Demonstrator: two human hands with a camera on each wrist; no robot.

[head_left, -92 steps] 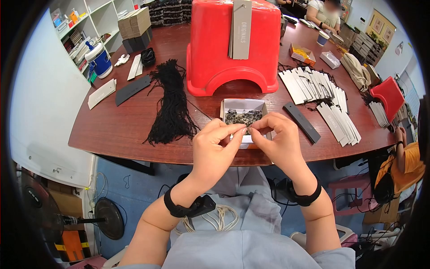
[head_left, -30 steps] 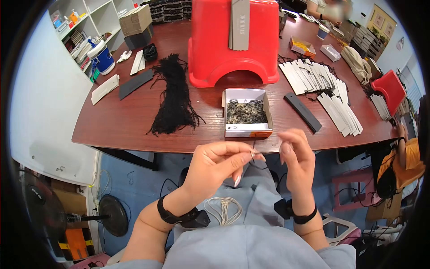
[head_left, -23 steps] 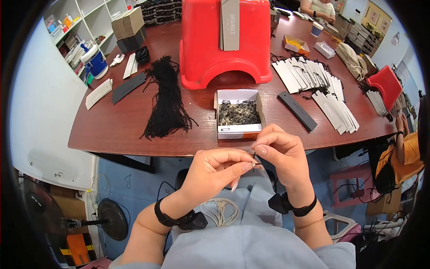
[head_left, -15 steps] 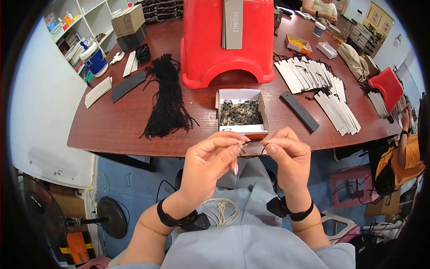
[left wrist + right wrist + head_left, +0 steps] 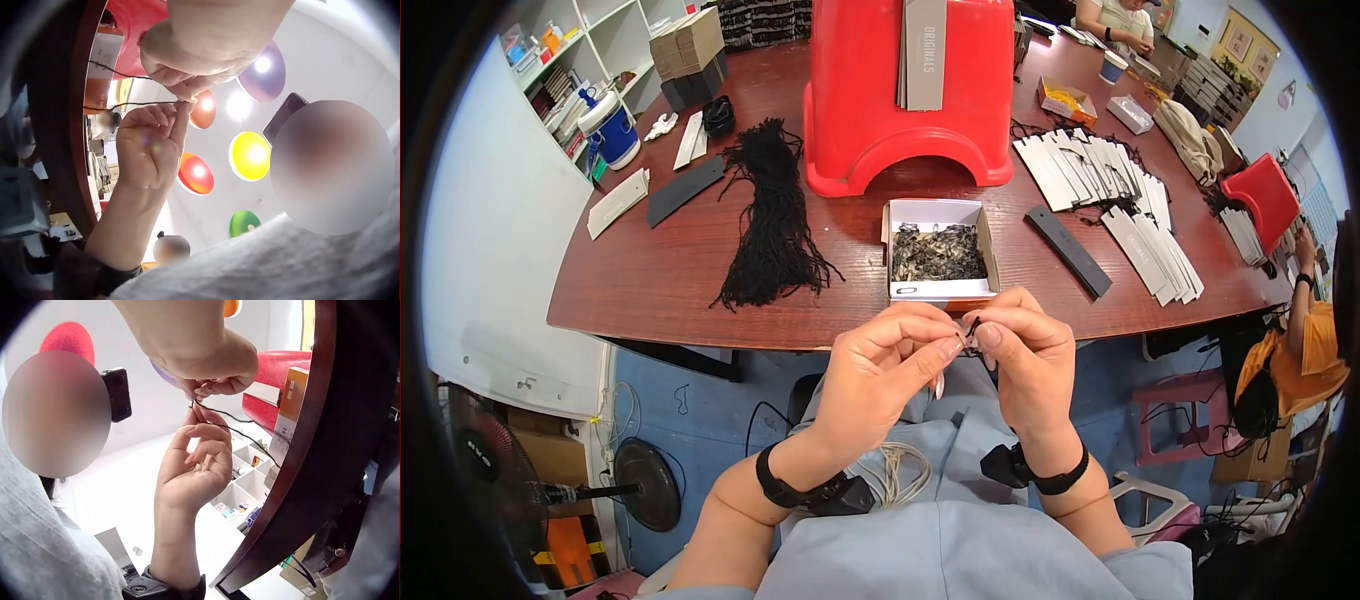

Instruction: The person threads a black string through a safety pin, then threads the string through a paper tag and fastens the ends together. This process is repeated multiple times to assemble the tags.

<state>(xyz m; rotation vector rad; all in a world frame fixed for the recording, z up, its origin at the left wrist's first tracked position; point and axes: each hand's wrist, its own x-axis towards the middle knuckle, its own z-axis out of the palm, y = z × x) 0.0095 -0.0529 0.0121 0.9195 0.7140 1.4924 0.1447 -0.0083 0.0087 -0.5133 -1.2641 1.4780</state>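
My left hand and right hand meet fingertip to fingertip, just in front of the table edge. The right thumb and forefinger pinch a thin black cord. Between the left thumb and forefinger is a small wire safety pin, almost hidden by the fingertips now. Two strands of the black cord trail away from the fingers in the right wrist view. Just beyond the hands stands an open white box with a heap of small dark safety pins inside.
A bundle of black cords lies left of the box, a red stool behind it. Pale tags and a dark tag stack lie to the right. People sit at the far and right sides. A fan stands at lower left.
The hands left the box and drew back to the table edge with the cord and pin. Over the last half second they came together, and the cord stretched between them has shortened.
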